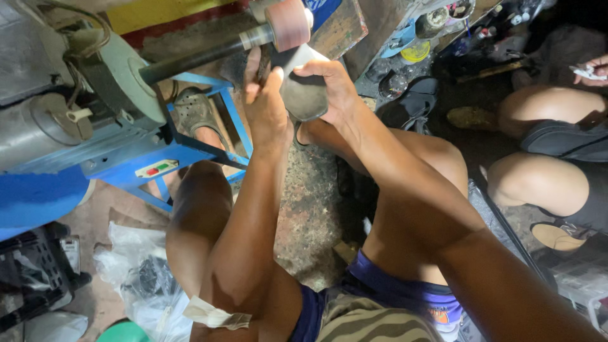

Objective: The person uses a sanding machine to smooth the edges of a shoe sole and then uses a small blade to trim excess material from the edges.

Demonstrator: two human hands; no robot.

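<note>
both grips clench one grey shoe sole [305, 95]: left hand [265, 107] at its 9 o'clock, right hand [334, 85] at 3. its top edge hides under the pink grinding wheel [288, 24] at 12. blue machine frame [183, 152] stands at 9; another person's knees [538, 180] at 3, partly cut off.

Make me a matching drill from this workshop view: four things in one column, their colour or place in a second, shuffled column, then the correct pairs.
Things:
1. grinding wheel
2. machine frame
3. shoe sole
4. clog sandal

Descriptions:
A. painted blue, at the left
B. held between the left hand and right hand
C. pinkish, on the end of a dark shaft
D. worn on a foot beneath the machine

Pairs: 1-C, 2-A, 3-B, 4-D
</note>
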